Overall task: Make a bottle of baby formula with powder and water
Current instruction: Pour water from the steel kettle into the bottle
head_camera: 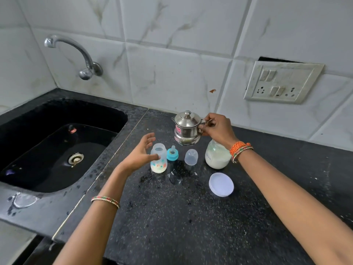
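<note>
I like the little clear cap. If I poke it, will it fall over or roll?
The cap looks like thin clear plastic, so it is probably very light and would slide easily. It stands dome up on its wide open end, so it likely won't tip. The counter near it looks wet, which may make it slippery.

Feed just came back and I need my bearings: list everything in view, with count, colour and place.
Baby bottle: 1, clear, white powder inside, open, beside left hand.
Nipple ring: 1, teal, right of bottle.
Bottle cap: 1, clear, right of ring.
Steel pot: 1, silver, lidded, behind the ring.
Powder jar: 1, clear, white contents, open, under right wrist.
Jar lid: 1, white, in front of jar.
Sink: 1, black, left.
Tap: 1, chrome, above sink.
Switchboard: 1, off-white, wall right.
Left hand: open.
Right hand: gripping pot handle.
</note>
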